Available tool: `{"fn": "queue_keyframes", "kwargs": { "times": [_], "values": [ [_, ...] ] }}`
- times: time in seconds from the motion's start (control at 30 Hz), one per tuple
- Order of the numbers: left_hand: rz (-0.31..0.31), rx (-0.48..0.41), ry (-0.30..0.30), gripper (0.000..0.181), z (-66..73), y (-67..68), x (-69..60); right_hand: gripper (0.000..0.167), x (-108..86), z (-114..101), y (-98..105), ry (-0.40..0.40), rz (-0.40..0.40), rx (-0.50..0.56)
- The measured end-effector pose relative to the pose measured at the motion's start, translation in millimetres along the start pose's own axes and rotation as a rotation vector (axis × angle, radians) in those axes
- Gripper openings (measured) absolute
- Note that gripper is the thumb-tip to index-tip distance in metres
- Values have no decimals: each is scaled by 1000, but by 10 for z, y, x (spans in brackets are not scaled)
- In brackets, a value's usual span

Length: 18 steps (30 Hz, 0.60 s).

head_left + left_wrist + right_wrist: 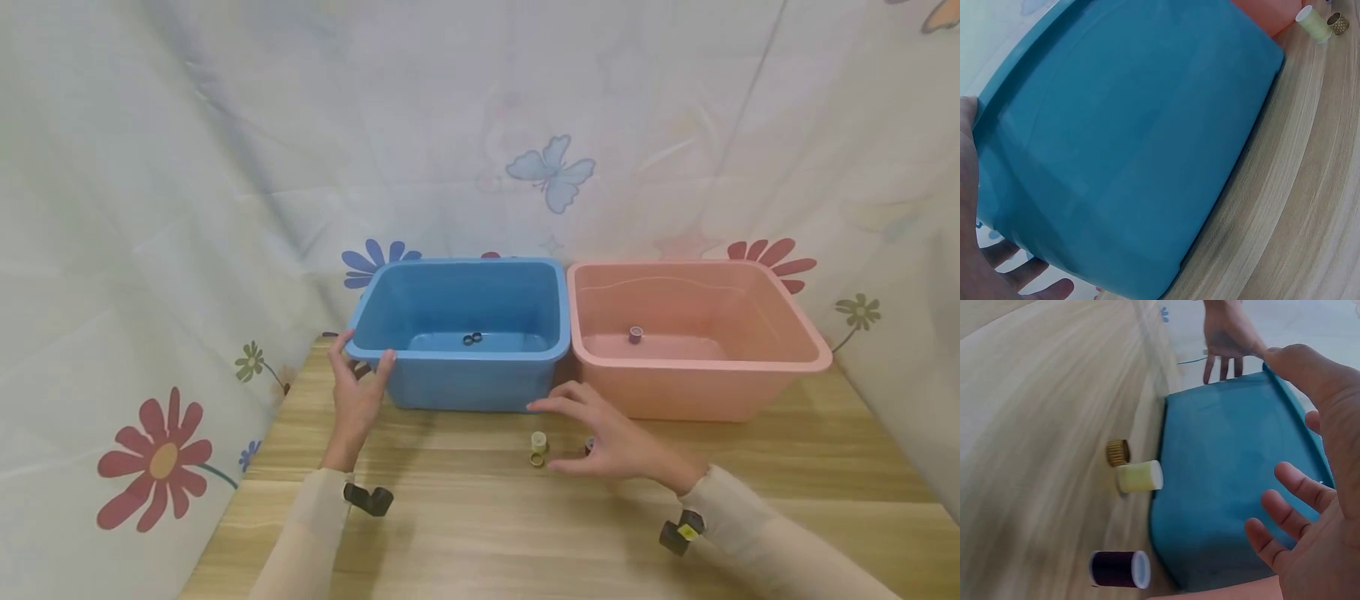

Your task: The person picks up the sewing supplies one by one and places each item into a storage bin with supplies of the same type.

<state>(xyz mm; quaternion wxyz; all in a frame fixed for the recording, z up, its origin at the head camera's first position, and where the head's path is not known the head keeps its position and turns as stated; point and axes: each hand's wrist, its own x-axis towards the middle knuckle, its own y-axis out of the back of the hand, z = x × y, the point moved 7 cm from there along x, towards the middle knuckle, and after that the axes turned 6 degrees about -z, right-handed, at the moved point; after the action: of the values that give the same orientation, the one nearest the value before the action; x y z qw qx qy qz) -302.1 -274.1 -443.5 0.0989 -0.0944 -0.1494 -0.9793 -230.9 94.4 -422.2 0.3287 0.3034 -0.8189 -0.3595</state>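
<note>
My left hand point(358, 408) touches the front left corner of the blue bin point(472, 379), its thumb at the rim and its fingers spread along the side. My right hand point(618, 437) hovers over the table with thumb and fingers apart and nothing between them. A pale yellow thread spool point(1140, 477) lies beside a gold thimble point(1118, 452), and a dark purple spool point(1120, 569) lies near them in the right wrist view. From the head view, that dark spool point(589, 446) is partly hidden behind my right hand.
Two small dark rings point(472, 338) lie inside the blue bin. Beside it on the right stands a pink bin point(697, 392) with a small purple spool point(635, 334) in it. Behind both bins hangs a patterned curtain point(450, 167). Wooden table surface point(465, 517) extends in front.
</note>
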Motion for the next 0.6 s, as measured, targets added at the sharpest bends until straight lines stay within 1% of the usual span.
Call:
{"fn": "queue_keyframes", "kwargs": {
  "times": [0.33, 0.6],
  "values": [
    [-1, 1, 4, 80, -13, -8, 9, 78, -49, 170, -243, -52, -10, 20],
    [-3, 4, -3, 80, -31, -4, 18, 72, -50, 279, -416, -84, -38, 30]
  ]
}}
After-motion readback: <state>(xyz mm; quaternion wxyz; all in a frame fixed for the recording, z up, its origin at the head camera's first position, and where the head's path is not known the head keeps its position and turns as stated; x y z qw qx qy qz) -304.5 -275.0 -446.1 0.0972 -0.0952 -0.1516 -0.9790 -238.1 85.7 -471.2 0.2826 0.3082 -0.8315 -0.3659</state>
